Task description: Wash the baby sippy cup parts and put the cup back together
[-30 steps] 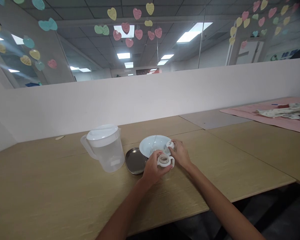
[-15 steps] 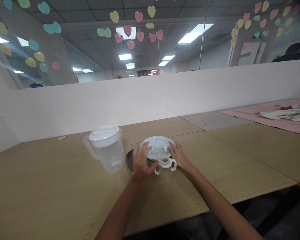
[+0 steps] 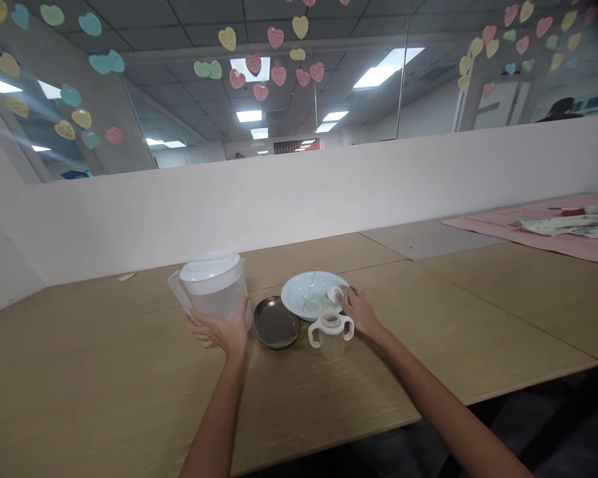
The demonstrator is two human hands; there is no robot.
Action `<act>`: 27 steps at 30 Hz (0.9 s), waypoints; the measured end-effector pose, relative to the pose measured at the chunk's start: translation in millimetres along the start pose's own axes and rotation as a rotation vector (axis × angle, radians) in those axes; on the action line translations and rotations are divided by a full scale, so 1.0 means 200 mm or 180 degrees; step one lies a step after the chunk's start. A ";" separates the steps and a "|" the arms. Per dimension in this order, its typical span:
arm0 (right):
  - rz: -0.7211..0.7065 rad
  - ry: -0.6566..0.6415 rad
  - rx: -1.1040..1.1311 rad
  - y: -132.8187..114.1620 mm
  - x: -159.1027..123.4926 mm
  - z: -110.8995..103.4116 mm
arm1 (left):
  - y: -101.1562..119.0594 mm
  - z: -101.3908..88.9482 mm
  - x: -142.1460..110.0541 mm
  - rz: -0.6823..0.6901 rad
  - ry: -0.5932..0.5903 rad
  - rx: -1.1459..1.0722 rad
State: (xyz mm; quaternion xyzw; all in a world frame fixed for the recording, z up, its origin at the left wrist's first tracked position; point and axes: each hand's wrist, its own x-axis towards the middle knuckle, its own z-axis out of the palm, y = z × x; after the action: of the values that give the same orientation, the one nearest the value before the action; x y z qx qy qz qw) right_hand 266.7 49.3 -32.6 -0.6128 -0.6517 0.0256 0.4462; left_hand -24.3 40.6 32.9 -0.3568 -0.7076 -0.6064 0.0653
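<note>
My left hand (image 3: 222, 328) lies against the front of a translucent pitcher (image 3: 214, 292) with a white lid, its thumb on the right side and its fingers curled around the left. My right hand (image 3: 359, 311) is at the right rim of a pale blue plate (image 3: 293, 287), its fingertips on a small white cap (image 3: 335, 294). Clear pieces (image 3: 313, 302) also lie on the plate. Just in front, a clear baby bottle (image 3: 331, 342) with two white handles stands upright, its mouth uncovered. Between pitcher and plate sits a dark metal tray (image 3: 276, 324).
Everything stands on a wooden table (image 3: 129, 385), whose front edge runs below my forearms. A pink cloth (image 3: 568, 247) with a patterned fabric on it lies at the far right. A white wall (image 3: 279, 199) with windows above rises behind the table.
My left hand has moved left from above the metal tray to the pitcher, uncovering the tray. My right hand has stayed at the plate's right rim by the white cap.
</note>
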 end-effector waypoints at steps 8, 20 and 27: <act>0.0081 -0.0015 -0.0040 -0.02 0.00 -0.02 | -0.05 0.04 0.03 -0.0274 -0.0123 -0.0026; 0.0154 -0.0029 0.0031 0.00 0.00 -0.01 | -0.01 -0.02 -0.01 0.1135 -0.0104 -0.0102; 0.0239 -0.0072 0.0161 0.01 -0.01 -0.01 | -0.04 0.03 -0.04 0.1799 -0.0378 -0.0134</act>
State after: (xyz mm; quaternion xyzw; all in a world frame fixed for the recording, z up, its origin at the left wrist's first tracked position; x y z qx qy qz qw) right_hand 268.8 47.3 -32.9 -0.6250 -0.6324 0.0657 0.4529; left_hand -21.4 41.7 20.4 -0.5760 -0.5699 -0.5568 0.1827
